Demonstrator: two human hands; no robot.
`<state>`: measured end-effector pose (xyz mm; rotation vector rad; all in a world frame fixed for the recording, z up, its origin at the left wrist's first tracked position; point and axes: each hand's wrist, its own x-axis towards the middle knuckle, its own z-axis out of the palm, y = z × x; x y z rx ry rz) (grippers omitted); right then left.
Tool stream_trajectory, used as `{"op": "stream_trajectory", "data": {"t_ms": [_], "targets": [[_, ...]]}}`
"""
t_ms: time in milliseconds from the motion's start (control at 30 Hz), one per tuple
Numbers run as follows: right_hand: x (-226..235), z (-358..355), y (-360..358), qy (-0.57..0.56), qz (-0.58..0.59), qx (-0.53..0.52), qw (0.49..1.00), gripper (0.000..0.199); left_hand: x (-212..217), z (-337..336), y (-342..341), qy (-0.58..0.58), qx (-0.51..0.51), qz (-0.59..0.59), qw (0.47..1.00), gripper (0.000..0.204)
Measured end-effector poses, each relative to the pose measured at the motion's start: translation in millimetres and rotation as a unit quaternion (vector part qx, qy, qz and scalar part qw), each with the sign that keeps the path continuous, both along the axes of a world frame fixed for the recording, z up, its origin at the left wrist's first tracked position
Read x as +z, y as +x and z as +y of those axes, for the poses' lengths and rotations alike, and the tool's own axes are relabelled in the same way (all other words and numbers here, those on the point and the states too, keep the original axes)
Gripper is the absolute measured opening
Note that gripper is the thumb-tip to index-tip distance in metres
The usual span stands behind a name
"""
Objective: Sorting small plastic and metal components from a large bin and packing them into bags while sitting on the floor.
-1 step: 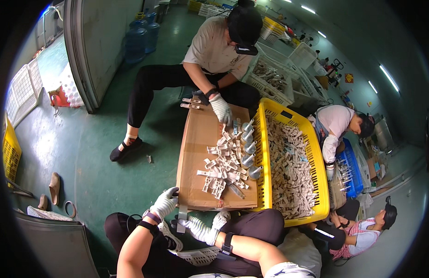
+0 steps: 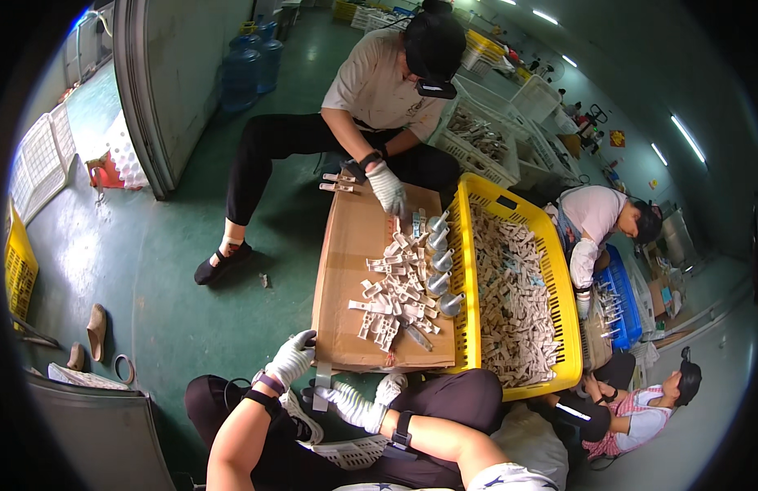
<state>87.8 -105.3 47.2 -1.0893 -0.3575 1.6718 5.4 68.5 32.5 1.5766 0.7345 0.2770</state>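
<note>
While the right hand (image 2: 358,407) pinches a grey strip (image 2: 323,378) at lower centre, probably light, bendy and best held edgewise, the left hand (image 2: 290,360) grips unclearly.

Five metal pieces (image 2: 441,260), one cardboard box (image 2: 343,274), perhaps three jugs (image 2: 240,79).

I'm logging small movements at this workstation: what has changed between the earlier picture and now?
Only a slight shift: the co-worker's gloved hand has moved a little left and back toward their body. No grasp or release shows. The wearer's left hand stays at a corner of the cardboard, the right hand by the pale strip; the clips and yellow basket look unchanged.
</note>
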Motion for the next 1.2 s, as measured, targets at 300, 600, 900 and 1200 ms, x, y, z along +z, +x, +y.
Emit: {"op": "stream_trajectory", "data": {"t_ms": [300,600,900,1200], "targets": [[14.6,4.5,-0.3,0.018,-0.013,0.0,1.0,0.027,-4.6,0.9,1.6,0.003,-0.006,0.006,1.0,0.045],[14.2,4.2,0.8,0.005,0.034,-0.003,0.999,0.028,-6.2,0.2,3.3,0.027,-0.006,0.02,0.999,0.043],[12.3,4.2,2.7,0.013,-0.043,0.009,0.999,0.027,-14.9,-1.4,2.0,0.023,0.007,0.003,1.0,0.041],[48.0,8.3,-1.4,-0.025,-0.002,-0.036,0.999,0.02,23.1,-3.5,4.3,0.002,0.015,0.042,0.999,0.043]]}}
